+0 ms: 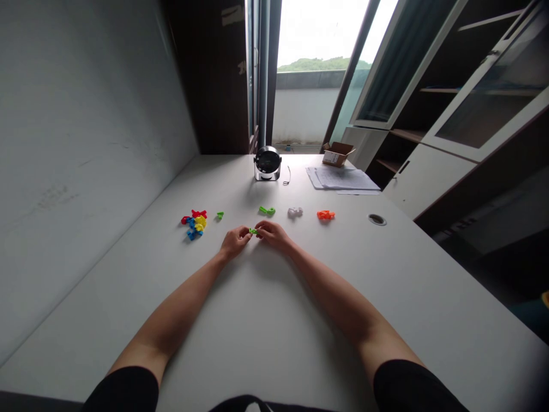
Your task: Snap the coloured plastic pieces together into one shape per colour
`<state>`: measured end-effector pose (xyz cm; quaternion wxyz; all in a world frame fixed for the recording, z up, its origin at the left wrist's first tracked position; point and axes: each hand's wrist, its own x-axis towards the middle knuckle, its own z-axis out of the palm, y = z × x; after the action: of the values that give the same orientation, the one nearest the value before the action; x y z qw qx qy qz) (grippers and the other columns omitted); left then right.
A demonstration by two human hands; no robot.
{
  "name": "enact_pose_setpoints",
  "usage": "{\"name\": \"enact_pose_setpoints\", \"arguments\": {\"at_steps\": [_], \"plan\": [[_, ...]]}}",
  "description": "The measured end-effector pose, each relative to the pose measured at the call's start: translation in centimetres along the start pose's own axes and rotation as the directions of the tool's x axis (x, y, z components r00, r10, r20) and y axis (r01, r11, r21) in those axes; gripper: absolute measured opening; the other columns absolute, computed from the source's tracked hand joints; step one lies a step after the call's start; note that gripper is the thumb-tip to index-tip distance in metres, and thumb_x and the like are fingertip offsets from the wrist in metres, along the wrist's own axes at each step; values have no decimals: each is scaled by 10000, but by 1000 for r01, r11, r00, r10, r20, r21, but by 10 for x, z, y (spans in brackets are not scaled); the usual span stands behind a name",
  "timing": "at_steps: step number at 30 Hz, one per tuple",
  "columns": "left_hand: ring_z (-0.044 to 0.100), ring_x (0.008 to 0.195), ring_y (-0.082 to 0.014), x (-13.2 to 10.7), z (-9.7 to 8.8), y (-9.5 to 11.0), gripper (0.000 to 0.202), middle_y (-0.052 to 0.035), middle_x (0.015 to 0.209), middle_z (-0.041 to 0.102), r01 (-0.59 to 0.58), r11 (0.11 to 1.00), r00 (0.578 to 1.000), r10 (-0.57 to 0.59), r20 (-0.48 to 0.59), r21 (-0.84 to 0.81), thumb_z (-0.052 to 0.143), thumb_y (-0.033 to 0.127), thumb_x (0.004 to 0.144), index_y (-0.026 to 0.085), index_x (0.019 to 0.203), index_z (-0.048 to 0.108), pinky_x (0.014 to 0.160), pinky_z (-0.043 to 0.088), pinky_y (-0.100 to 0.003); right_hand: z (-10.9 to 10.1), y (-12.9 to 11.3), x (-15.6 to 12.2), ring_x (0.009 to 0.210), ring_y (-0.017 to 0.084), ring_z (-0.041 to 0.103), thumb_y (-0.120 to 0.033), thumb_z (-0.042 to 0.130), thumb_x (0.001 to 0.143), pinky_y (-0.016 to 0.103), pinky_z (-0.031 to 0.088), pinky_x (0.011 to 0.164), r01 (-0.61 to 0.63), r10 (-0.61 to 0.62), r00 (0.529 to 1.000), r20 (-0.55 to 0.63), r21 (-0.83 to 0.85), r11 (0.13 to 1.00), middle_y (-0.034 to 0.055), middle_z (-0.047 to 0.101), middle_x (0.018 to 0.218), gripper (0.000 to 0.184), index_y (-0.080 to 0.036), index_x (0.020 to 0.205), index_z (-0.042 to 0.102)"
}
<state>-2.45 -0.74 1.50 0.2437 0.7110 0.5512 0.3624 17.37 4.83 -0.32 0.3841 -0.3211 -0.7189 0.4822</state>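
So the small green piece [253, 231] is right between the two hands, pinched at its left end by the left hand [235, 241] and at its right end by the right hand [273, 234]. Fingertips only, probably because it's tiny and a fuller grip would hide it. They cover too much to make out its exact shape.

Just beyond the right hand are more green bits [267, 211], with a lone green piece [220, 216] past the left hand, a little to its left. White pieces [295, 212] lie right of the right hand, orange pieces [326, 215] further right, I'd guess kept apart by colour. Left of the left hand there's a mixed red, yellow and blue pile [196, 224]. Way beyond both hands is a small fan [267, 161], likely back there to leave elbow room.
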Motion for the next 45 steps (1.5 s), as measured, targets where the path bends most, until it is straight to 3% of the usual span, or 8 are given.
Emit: {"name": "enact_pose_setpoints", "arguments": {"at_steps": [6, 11, 22, 30, 45], "plan": [[640, 762, -165, 3, -2, -4, 295, -41, 857, 735, 55, 992, 998, -55, 7, -111, 531, 411, 874, 173, 897, 706, 706, 461, -248, 1, -2, -2, 611, 115, 529, -428, 651, 825, 221, 395, 582, 23, -22, 1000, 13, -123, 992, -18, 637, 702, 297, -193, 1008, 663], [636, 745, -164, 3, 0, -4, 284, -37, 853, 735, 72, 995, 997, -72, -4, -74, 546, 416, 864, 181, 910, 699, 687, 467, -249, 1, 5, 0, 608, 111, 511, -414, 649, 818, 220, 388, 579, 11, -13, 1000, -6, -167, 986, -22, 631, 709, 284, -192, 994, 677], [657, 762, -156, 1, 2, -3, 337, -31, 915, 724, 40, 996, 998, -44, -43, -84, 599, 353, 850, 205, 1153, 610, 718, 495, -264, 0, 2, 0, 661, 128, 573, -456, 604, 867, 224, 424, 623, 9, -8, 1000, 3, -208, 978, 8, 695, 772, 286, -187, 929, 680], [615, 723, -156, 0, -1, -1, 231, -26, 834, 710, 30, 1000, 1000, -30, 6, -2, 568, 389, 854, 196, 913, 681, 680, 469, -259, -1, -7, -3, 699, 140, 613, -450, 544, 912, 233, 438, 665, -2, -1, 1000, -12, -224, 975, 22, 714, 771, 322, -181, 817, 693], [570, 640, -138, -1, -3, -1, 373, 6, 675, 651, 46, 999, 996, -47, 76, 16, 554, 521, 846, 180, 785, 692, 616, 422, -234, -1, -4, -2, 640, 121, 573, -471, 491, 944, 230, 420, 647, -11, 11, 1000, -1, -273, 962, 10, 703, 748, 380, -188, 765, 670]]}}
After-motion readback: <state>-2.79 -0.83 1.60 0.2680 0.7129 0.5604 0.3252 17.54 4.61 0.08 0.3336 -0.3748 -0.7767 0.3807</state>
